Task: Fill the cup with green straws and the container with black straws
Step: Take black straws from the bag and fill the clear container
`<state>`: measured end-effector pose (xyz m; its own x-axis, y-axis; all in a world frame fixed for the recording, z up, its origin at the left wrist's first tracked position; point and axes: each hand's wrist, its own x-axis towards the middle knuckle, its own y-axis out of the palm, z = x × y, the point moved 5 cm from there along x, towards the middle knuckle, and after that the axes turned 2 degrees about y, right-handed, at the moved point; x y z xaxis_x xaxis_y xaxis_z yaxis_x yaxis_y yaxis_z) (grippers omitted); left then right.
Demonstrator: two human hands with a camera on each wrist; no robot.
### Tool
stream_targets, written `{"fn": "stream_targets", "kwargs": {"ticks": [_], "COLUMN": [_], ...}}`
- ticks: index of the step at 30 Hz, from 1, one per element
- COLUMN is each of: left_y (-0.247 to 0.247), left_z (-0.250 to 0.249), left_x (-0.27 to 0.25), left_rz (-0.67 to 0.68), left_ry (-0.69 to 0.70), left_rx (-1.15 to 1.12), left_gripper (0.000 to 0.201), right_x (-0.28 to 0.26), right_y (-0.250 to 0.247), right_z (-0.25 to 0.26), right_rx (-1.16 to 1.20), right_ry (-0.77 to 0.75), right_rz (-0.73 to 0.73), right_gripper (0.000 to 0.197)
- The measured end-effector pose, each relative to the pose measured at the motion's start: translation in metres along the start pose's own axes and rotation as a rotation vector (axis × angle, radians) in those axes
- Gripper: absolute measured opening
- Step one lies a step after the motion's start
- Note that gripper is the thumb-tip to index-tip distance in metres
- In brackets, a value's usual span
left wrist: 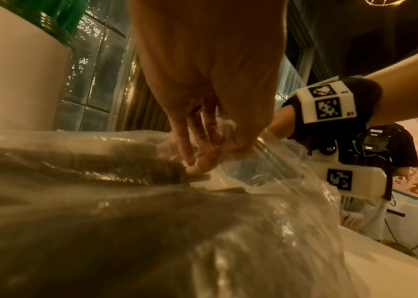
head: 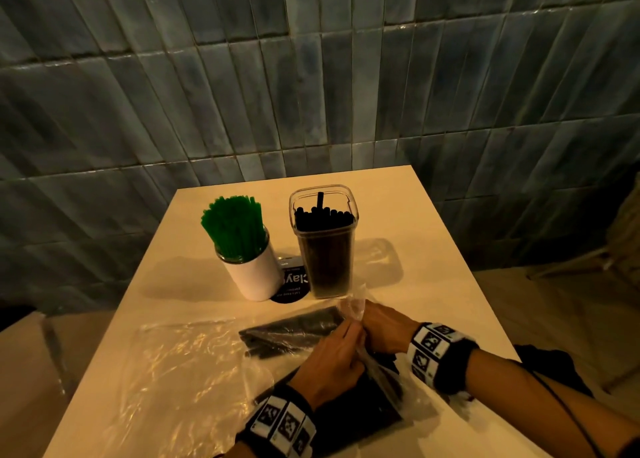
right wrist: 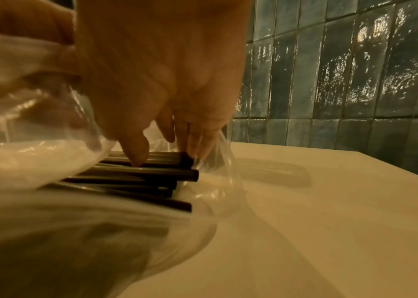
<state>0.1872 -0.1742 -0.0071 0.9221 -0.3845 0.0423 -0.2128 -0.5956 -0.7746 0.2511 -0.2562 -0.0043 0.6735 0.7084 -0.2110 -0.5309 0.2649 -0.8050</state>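
A white cup (head: 258, 277) packed with green straws (head: 233, 225) stands at the back of the table, seen too in the left wrist view as the cup (left wrist: 16, 80). Right of it a clear square container (head: 325, 249) holds black straws (head: 323, 217). Near me lies a clear plastic bag (head: 353, 305) with loose black straws (head: 294, 329) in it. My left hand (head: 351, 334) pinches the bag's film (left wrist: 266, 153) at its mouth. My right hand (head: 369, 319) reaches into the mouth. Its thumb and fingers (right wrist: 136, 155) close on the top black straws (right wrist: 152, 173).
An empty crumpled plastic bag (head: 173, 364) is spread over the table's left front. A black round card (head: 292, 286) lies between cup and container. A clear lid (head: 379, 258) lies right of the container. The tiled wall (head: 311, 76) stands right behind the table.
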Motion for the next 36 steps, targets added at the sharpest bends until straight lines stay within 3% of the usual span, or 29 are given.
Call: {"fn": "stream_targets", "kwargs": {"ticks": [4,8,12,17,25,27,31,33,36], "left_y": [-0.006,-0.008,-0.008,-0.006,-0.006,-0.006,-0.005,-0.002,0.004], "left_z": [-0.005,-0.010,-0.009,-0.008,-0.006,-0.003,0.003,0.013,0.028], "left_x": [0.000,0.002,0.002,0.001,0.005,0.006,0.007,0.007,0.005], "left_rz": [-0.041,-0.073,-0.100,-0.093,-0.154,-0.168,-0.139,-0.132,-0.098], "left_ry": [0.006,0.022,-0.006,-0.020,0.018,-0.010,-0.094,-0.169,-0.259], "left_rx": [-0.056,-0.095,-0.112,-0.166,-0.150,-0.155,-0.130,-0.067,-0.098], "left_gripper": [0.025,0.013,0.015,0.020,0.013,0.014,0.027,0.041,0.046], "right_x": [0.006,0.009,0.018,0.025,0.004,-0.008,-0.032,-0.044,-0.061], "right_y": [0.005,0.013,0.021,0.029,0.014,0.006,-0.016,-0.028,-0.042], "right_z": [-0.006,-0.010,-0.022,-0.028,-0.023,-0.024,-0.044,-0.052,-0.065], "right_rx": [-0.080,-0.061,-0.056,-0.193,-0.492,-0.558,-0.659,-0.680,-0.704], "right_ry": [0.048,0.095,0.177,0.182,0.166,0.142,0.251,0.290,0.365], "right_rz": [0.005,0.026,0.049,0.099,0.042,0.013,0.070,0.041,0.021], "right_gripper": [0.036,0.027,0.026,0.017,0.032,0.031,0.035,0.033,0.033]}}
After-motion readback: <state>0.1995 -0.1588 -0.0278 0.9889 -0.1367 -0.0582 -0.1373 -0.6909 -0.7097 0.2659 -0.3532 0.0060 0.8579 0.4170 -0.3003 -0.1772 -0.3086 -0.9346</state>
